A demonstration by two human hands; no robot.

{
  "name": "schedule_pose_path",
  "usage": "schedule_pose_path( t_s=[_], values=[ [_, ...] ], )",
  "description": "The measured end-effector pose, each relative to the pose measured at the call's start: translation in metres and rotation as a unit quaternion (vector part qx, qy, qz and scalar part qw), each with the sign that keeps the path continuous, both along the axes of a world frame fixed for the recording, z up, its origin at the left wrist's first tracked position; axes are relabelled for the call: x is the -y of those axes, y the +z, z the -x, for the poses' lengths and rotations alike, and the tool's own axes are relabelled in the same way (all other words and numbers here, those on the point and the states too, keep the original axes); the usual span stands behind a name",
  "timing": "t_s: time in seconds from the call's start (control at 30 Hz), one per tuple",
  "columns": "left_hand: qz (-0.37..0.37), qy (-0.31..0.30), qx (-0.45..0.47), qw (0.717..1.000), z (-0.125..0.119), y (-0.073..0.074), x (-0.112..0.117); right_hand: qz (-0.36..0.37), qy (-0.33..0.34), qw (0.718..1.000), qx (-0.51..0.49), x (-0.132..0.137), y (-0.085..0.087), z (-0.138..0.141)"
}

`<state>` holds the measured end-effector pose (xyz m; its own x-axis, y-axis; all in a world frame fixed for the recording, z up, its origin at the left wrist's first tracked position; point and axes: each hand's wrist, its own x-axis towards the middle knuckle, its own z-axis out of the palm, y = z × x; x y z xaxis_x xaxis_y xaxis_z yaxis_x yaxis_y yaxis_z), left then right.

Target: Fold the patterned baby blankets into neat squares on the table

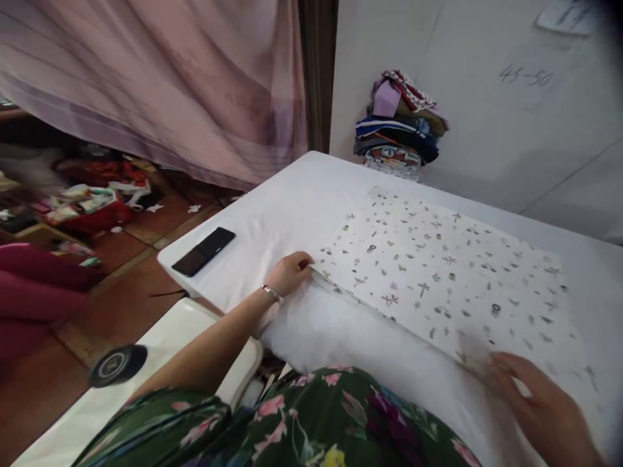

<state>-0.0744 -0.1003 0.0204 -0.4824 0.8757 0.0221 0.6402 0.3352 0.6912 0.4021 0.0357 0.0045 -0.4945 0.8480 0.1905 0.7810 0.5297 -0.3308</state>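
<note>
A white cloth printed with small palm trees, rainbows and other little figures lies spread flat on a white-covered table. My left hand, with a bracelet at the wrist, pinches its near left corner between thumb and fingers. Along the near edge the cloth shows more than one layer. At the near right part of that edge is my right hand, its thumb and fingers closed on the cloth; motion blurs its fingertips and the fabric there.
A black phone lies on the table's left corner. Folded fabrics are stacked against the white wall. A dark round object rests on a white surface at lower left. Pink curtain hangs behind; a red container stands on the floor.
</note>
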Motion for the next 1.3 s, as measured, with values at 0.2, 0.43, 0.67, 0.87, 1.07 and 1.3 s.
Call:
schedule_pose_path(
  t_s=[0.2,0.43,0.67,0.87,1.07,1.3],
  values=[
    [-0.083,0.073,0.227,0.968,-0.005,-0.006,-0.010,0.046,0.258,0.965,-0.014,0.019,0.029,0.148],
    [-0.138,0.131,0.316,0.929,-0.012,-0.017,-0.019,-0.010,0.325,0.945,0.029,0.023,0.027,0.254],
    [-0.160,0.129,0.339,0.918,-0.016,-0.021,-0.022,0.098,0.316,0.943,-0.022,0.016,0.016,0.271],
    [-0.163,0.130,0.357,0.911,-0.017,-0.018,-0.022,0.168,0.295,0.936,-0.092,0.010,0.014,0.271],
    [-0.162,0.134,0.344,0.915,-0.018,-0.019,-0.018,0.195,0.284,0.928,-0.143,0.006,0.010,0.273],
    [-0.147,0.141,0.403,0.892,-0.024,-0.022,-0.002,0.277,0.224,0.914,-0.193,0.002,0.003,0.273]
  ],
)
